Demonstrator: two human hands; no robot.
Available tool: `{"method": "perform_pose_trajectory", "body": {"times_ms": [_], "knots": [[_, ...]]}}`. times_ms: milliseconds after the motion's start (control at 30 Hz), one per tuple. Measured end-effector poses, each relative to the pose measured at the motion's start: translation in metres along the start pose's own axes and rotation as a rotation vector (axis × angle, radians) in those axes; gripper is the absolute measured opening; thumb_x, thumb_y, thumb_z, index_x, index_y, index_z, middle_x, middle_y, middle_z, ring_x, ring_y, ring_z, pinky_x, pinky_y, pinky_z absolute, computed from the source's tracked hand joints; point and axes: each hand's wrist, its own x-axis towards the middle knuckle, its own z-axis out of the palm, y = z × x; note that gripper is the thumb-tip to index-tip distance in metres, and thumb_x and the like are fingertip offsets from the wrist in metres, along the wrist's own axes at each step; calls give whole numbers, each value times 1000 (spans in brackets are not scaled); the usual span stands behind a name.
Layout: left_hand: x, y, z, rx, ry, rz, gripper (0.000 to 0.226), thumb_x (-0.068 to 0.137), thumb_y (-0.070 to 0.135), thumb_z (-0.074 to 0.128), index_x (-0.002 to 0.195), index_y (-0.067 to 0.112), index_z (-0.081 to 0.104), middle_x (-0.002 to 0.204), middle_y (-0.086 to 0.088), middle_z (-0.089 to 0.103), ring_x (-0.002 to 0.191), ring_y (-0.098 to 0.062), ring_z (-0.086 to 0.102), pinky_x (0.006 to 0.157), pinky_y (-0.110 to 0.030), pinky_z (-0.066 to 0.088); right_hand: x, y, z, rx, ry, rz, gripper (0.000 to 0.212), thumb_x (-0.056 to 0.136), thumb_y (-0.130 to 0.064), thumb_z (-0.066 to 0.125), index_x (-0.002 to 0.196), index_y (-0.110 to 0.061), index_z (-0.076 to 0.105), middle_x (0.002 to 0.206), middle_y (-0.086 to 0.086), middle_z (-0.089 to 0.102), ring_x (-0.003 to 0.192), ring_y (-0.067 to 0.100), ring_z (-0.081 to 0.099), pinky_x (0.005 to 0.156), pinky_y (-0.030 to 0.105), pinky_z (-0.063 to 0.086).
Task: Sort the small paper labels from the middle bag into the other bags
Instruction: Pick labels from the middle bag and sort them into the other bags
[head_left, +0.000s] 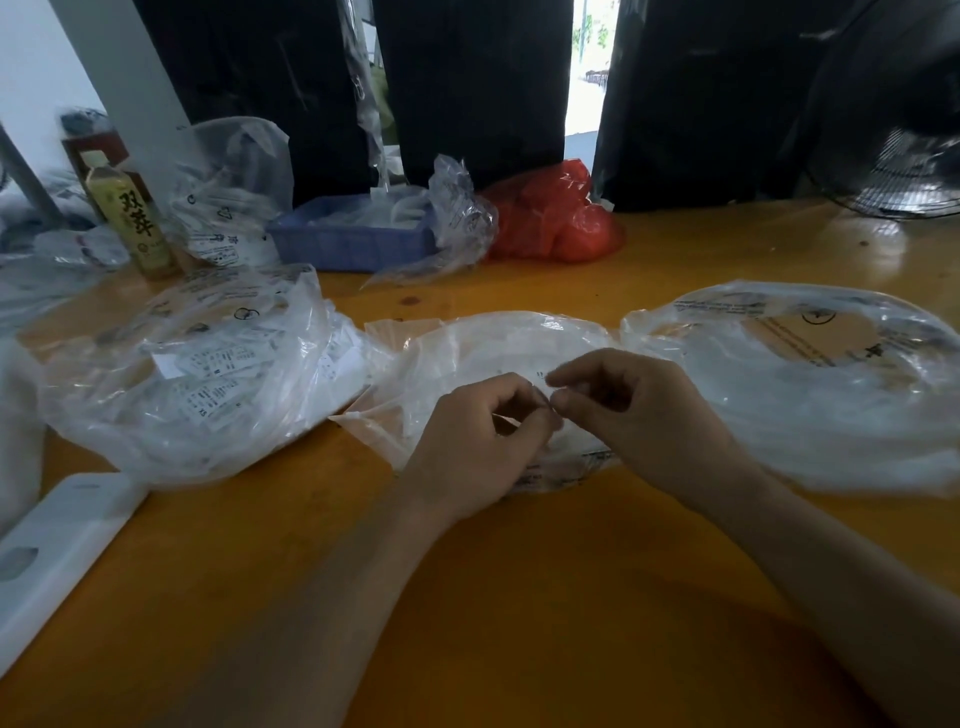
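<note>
Wooden table (519, 597): orange-brown top, carries all items below. Landmark for every entry: the middle bag.

Dark curtain panels (467, 78): far behind the middle bag, along the table's back edge; daylight shows through a gap between them.

Right bag (810, 384): clear plastic with printed text, just right of the middle bag, their edges touching or nearly so; mouth spread wide, contents not discernible.

Left bag (197, 374): clear plastic, just left of the middle bag; white paper labels (208, 364) with black print lie heaped inside.

Middle bag (483, 358): clear, crumpled, lying flat at table centre, under both hands. Whether it holds labels cannot be told.

Fan (898, 156): black, far right and behind the middle bag, partly out of frame.

Red bag (556, 218): behind the middle bag, against the curtains.

Blue tray (348, 234): behind and slightly left of the middle bag, with white items and loose clear plastic in and beside it.

White flat object (57, 551): near left of the middle bag, at the table's front-left edge.

Bottle (130, 218): yellowish drink with a printed label, upright, far left and behind the middle bag.

Left hand (483, 441): over the middle bag's near side, fingers curled, fingertips meeting those of the right hand.

Right hand (634, 410): over the middle bag, fingers curled toward the left hand.

Small label (543, 378): a white scrap with dark print, pinched between the fingertips of both hands, above the middle bag's centre; blurred.
</note>
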Motion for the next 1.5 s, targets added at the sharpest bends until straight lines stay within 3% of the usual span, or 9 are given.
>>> {"method": "perform_pose_trajectory", "body": {"times_ms": [233, 400, 633, 733, 867, 1000, 1200, 1400, 1500], "knots": [[1, -4, 0, -216, -3, -100, 8, 99, 29, 73, 98, 22, 76, 93, 6, 81, 90, -9, 77, 82, -28, 63, 2, 5, -1, 187, 88, 69, 11, 88, -27, 77, 95, -25, 70, 83, -7, 76, 75, 12, 71, 72, 28, 60], [2, -7, -1, -306, 54, -152, 3, 98, 24, 76, 97, 22, 75, 91, 4, 81, 88, -11, 78, 74, -21, 62, 1, 6, -5, 129, -6, 119, 26, 89, -33, 75, 114, -34, 69, 86, -14, 78, 80, 5, 73, 77, 25, 57], [2, -2, -2, -454, 56, -222, 9, 93, 25, 80, 102, 29, 80, 99, 6, 82, 92, -12, 79, 59, -18, 56, 2, 3, -1, 95, 57, 99, 2, 92, -32, 73, 90, -30, 74, 82, -15, 76, 75, 5, 72, 71, 26, 61], [3, -1, -1, -595, 92, -291, 9, 92, 17, 80, 90, 25, 83, 98, -4, 82, 91, -16, 80, 61, -18, 57, 1, 1, 2, 65, 68, 101, 7, 94, -35, 71, 88, -32, 74, 82, -11, 75, 73, 12, 70, 70, 37, 62], [6, -2, -1, -771, 106, -342, 6, 95, 16, 75, 99, 13, 77, 105, -7, 82, 96, -16, 79, 67, -21, 59, 1, 2, 6, 71, 50, 101, 5, 93, -34, 70, 90, -31, 72, 81, -7, 73, 73, 17, 68, 68, 40, 59], [9, -2, -4, -926, 176, -353, 8, 99, 9, 70, 91, 11, 71, 106, -9, 82, 99, -19, 79, 65, -20, 59, 5, 12, 9, -182, 52, 50, 7, 96, -33, 67, 103, -33, 71, 83, -19, 68, 79, -1, 63, 64, 16, 48], [10, -1, -11, -1082, 261, -312, 9, 89, -2, 71, 94, 4, 73, 90, -16, 79, 82, -21, 79, 67, -21, 62, 14, 25, 20, -651, -206, 5, 54, 98, -46, 59, 149, -37, 44, 147, -6, 44, 134, 18, 40, 108, 40, 42], [11, 0, -8, -1031, 272, -376, 17, 104, 13, 62, 103, 6, 78, 103, -17, 81, 89, -22, 80, 70, -23, 63, 14, 28, 24, -709, -116, -53, 38, 100, -47, 56, 131, -27, 63, 132, -2, 55, 122, 21, 49, 98, 36, 46], [11, -2, -8, -985, 297, -377, 9, 104, 9, 62, 109, 5, 68, 103, -17, 81, 87, -22, 80, 70, -23, 63, 16, 28, 27, -746, -97, -100, 44, 102, -42, 52, 143, -30, 48, 136, 2, 52, 122, 23, 50, 96, 37, 48]]}}
